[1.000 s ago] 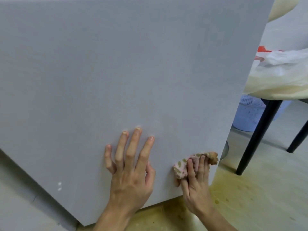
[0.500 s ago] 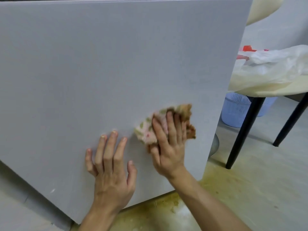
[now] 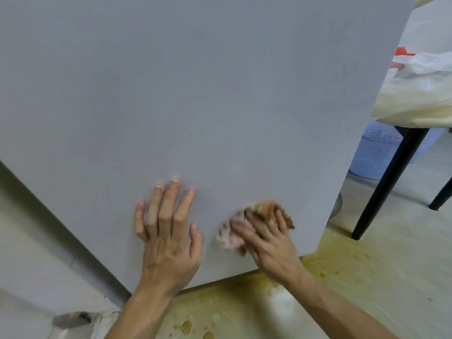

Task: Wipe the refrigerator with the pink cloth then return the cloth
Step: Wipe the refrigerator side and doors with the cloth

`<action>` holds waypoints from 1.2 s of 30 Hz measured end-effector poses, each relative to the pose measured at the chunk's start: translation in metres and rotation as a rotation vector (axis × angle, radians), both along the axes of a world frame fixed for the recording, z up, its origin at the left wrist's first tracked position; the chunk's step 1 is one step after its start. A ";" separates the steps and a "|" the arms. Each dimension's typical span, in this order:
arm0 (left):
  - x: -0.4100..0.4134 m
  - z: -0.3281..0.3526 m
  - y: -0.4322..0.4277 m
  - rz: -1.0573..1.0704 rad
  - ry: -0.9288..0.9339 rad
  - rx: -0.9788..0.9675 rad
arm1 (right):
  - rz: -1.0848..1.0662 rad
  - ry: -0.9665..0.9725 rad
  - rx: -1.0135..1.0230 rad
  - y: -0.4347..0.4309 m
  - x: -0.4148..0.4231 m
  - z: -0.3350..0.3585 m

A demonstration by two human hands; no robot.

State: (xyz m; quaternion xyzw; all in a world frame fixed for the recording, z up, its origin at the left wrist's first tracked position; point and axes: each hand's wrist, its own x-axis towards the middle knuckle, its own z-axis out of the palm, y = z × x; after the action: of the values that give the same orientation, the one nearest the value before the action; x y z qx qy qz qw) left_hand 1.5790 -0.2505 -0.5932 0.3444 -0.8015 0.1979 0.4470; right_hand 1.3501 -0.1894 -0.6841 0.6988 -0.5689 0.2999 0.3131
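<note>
Mid-wipe, I reckon: my right hand (image 3: 271,243) presses the pink cloth (image 3: 227,238) flat-fingered low on the refrigerator (image 3: 195,94), left hand (image 3: 168,236) splayed open beside it. Cloth return's not done yet.

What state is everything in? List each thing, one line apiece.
refrigerator: upright, grey panel facing the camera.
pink cloth: bunched, pressed against the refrigerator, blurred.
left hand: fingers spread, flat on the refrigerator.
right hand: fingers straight, pressing the pink cloth to the panel.
floor: stained yellow-brown beside the refrigerator.
blue basket: upright on the floor, contents hidden.
plastic bag: crumpled, lying on the table.
</note>
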 end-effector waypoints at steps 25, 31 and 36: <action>0.069 0.008 -0.021 0.095 0.081 0.027 | 0.056 0.149 0.045 -0.007 0.042 -0.009; 0.055 0.009 -0.018 0.077 0.071 0.018 | -0.024 -0.144 -0.230 -0.025 0.044 0.083; 0.021 0.018 -0.010 0.017 -0.011 -0.028 | -0.007 -0.155 -0.272 -0.023 0.045 0.103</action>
State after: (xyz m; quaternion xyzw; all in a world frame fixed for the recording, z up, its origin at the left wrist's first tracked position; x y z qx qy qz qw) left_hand 1.6004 -0.2608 -0.5753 0.3435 -0.7983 0.2149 0.4456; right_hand 1.3948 -0.2122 -0.5810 0.6229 -0.5477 0.4261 0.3612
